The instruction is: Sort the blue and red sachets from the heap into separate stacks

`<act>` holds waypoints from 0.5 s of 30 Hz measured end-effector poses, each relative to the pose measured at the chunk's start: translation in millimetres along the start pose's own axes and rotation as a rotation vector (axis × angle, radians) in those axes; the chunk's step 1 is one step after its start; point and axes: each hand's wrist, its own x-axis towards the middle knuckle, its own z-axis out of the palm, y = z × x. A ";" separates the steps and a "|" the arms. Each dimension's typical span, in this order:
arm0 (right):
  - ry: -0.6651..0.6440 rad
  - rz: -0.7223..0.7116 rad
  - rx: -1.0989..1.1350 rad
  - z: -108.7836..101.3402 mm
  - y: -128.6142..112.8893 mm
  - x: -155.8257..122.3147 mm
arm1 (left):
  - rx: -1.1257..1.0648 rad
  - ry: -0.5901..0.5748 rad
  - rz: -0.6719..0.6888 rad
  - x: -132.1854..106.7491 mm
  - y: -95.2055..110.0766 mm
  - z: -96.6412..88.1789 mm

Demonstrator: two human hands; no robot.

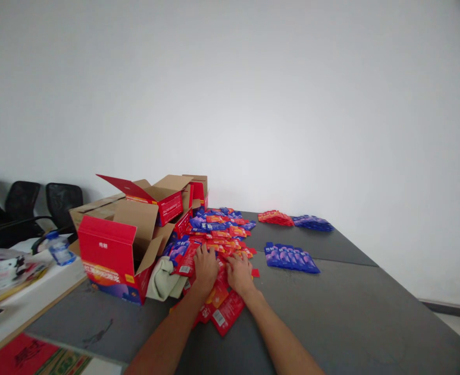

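The left hand and right hand rest side by side, palms down, on a heap of red and blue packets, fingers part-bent and slightly spread; whether either grips a packet cannot be determined. The heap extends beneath, beyond and nearer than both hands. Fanned blue packets lie right of the right hand; a pale cloth, left of the left. Light pressure is advised, parting overlapped edges singly; slick-looking wrappers would probably slide.
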 end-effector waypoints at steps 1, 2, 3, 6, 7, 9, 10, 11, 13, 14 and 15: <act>-0.002 0.002 0.004 -0.1 0.1 0.0 | -0.001 -0.003 0.006 1.6 -1.7 0.8; -0.004 0.004 0.007 -0.3 0.2 0.0 | -0.001 -0.010 0.014 2.9 -3.1 1.3; -0.005 0.008 0.009 -0.5 0.2 0.1 | -0.001 -0.015 0.023 3.8 -4.1 1.2; -0.008 0.019 0.009 -1.8 -1.4 0.1 | -0.006 -0.015 0.052 3.8 -4.4 -4.3; -0.008 0.019 0.008 -2.4 -2.6 -0.1 | -0.010 -0.003 0.057 3.3 -3.6 -8.0; -0.012 0.020 0.011 -3.9 -5.3 -0.8 | -0.025 0.031 0.062 2.3 -1.2 -18.0; -0.015 0.022 0.016 -4.7 -6.7 -1.4 | -0.037 0.048 0.063 2.2 -0.1 -23.8; -0.016 0.024 0.024 -5.5 -8.0 -2.2 | -0.053 0.063 0.065 2.4 0.8 -29.7; -0.006 0.020 0.045 -6.8 -9.8 -3.9 | -0.100 0.084 0.069 4.1 1.3 -40.2; 0.006 0.012 0.058 -7.1 -10.2 -4.7 | -0.130 0.095 0.067 5.4 0.9 -44.1; 0.020 0.003 0.073 -7.1 -10.4 -5.4 | -0.166 0.106 0.064 6.8 0.2 -46.8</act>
